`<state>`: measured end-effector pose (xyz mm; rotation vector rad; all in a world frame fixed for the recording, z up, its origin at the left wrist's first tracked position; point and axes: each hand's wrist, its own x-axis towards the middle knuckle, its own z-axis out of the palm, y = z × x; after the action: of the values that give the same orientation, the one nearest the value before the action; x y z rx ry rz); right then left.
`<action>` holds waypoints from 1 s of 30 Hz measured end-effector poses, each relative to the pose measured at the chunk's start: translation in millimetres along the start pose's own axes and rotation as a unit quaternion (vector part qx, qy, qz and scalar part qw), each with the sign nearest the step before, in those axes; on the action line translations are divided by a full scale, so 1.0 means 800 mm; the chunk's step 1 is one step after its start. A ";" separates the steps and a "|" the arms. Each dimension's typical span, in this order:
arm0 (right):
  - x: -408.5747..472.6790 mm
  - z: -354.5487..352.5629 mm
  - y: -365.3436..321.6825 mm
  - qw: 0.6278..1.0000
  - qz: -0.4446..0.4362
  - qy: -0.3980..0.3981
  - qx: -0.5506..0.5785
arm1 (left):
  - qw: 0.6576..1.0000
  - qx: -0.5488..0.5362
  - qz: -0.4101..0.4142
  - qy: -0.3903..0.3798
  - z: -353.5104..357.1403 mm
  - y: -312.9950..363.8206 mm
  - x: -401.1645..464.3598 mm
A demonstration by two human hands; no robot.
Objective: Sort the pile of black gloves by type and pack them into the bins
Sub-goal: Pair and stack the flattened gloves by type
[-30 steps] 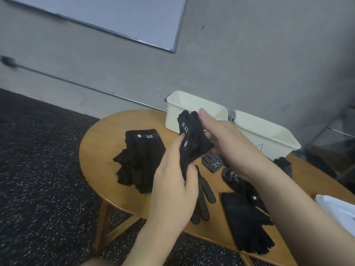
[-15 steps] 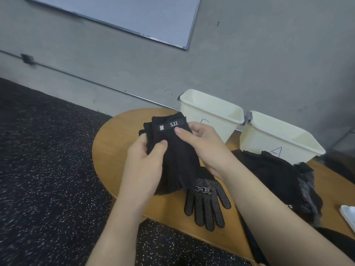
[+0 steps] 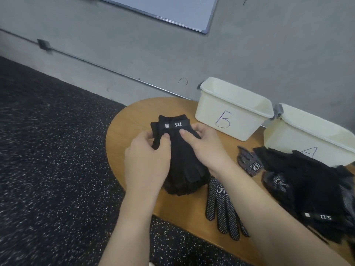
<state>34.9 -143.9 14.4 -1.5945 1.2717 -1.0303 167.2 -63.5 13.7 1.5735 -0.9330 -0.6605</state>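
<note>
Both hands, left hand (image 3: 148, 160) and right hand (image 3: 205, 148), grip the 5.11 glove stack (image 3: 182, 160) on the tabletop (image 3: 130, 120), left of bin B (image 3: 230, 112).

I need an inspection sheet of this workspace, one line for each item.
Surface: wooden table, rounded end.
Job's things: stack of plain gloves; dotted glove flat beside it; mixed pile; bin B, bin A, insides hidden.
Clutter: nothing seen.
Grippers: left hand and right hand pinch the stack near its cuff.
Cables: conduit along wall.
Surroundings: whiteboard, speckled floor.
</note>
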 end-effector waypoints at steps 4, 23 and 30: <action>0.003 0.008 0.005 0.999 -0.024 0.011 -0.018 | 1.000 0.012 0.006 0.018 0.002 -0.008 0.006; -0.007 -0.005 0.008 0.935 -0.209 0.060 -0.282 | 0.996 0.071 0.041 0.028 0.009 -0.018 0.021; -0.016 -0.003 0.019 0.870 -0.233 -0.126 -0.416 | 0.998 0.061 0.005 0.014 0.014 -0.041 0.030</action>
<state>26.0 -133.5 -0.3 -2.6998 1.2390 -0.4931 177.9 -88.0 -19.1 1.6816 -0.9746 -0.5823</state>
